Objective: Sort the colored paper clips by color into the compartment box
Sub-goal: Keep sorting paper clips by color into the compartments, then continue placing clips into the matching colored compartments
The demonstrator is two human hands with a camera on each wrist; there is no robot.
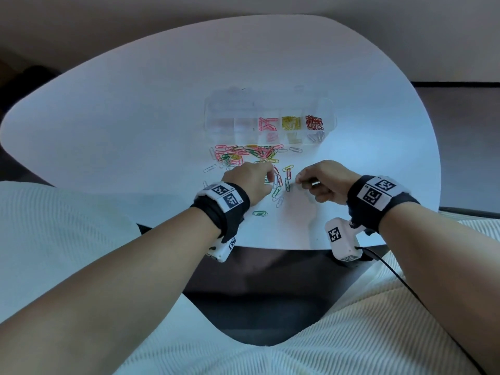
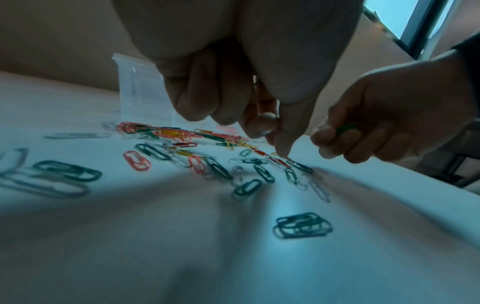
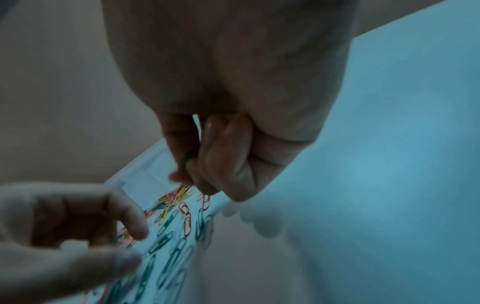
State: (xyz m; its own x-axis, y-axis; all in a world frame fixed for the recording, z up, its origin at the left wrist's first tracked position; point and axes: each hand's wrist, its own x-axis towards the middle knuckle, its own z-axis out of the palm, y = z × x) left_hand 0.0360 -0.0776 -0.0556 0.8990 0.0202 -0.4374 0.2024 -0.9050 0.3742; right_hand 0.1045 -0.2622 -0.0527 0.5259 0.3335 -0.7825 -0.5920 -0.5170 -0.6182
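A clear compartment box stands on the white table. Its compartments hold pink clips, yellow clips and red clips. A mixed pile of paper clips lies in front of it, also seen as the pile. My left hand hovers over scattered clips with its fingers curled. Its index fingertip touches down at a red clip; whether it grips the clip is unclear. My right hand pinches a green clip, seen too as the green clip.
Loose green clips and silver clips lie near the table's front edge. A green clip sits apart below my left wrist. White ribbed fabric covers my lap, and a black cable runs from the right wrist camera.
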